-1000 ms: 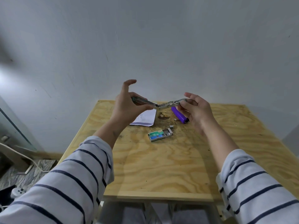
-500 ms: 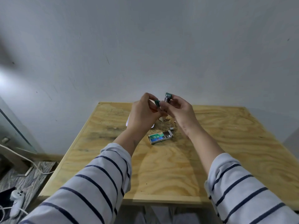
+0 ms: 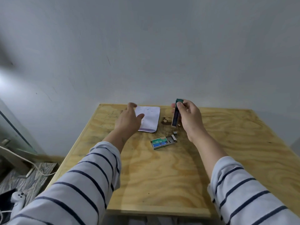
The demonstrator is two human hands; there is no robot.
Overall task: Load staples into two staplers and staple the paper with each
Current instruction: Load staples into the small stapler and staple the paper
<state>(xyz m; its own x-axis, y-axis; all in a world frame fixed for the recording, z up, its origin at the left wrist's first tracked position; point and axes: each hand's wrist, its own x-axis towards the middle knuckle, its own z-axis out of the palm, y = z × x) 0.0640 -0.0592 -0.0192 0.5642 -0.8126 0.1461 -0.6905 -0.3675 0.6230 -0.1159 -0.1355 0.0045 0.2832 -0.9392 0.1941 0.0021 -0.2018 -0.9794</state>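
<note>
Both hands matter: the left hand point(image 3: 128, 120), fingers apart, should flatten the paper point(image 3: 148, 119) at centre frame while the right hand point(image 3: 189, 117), fingers clamped on the stapler point(image 3: 176, 113), lines up.

The worktop point(image 3: 162, 176) is bare wood with wavy grain and some dark stains. The paper point(image 3: 150, 118) is white and matt. The staple box point(image 3: 159, 142) looks like printed card. The stapler point(image 3: 176, 116) may be dark plastic, but it is blurry. The sleeves point(image 3: 84, 181) are soft striped cloth.
</note>
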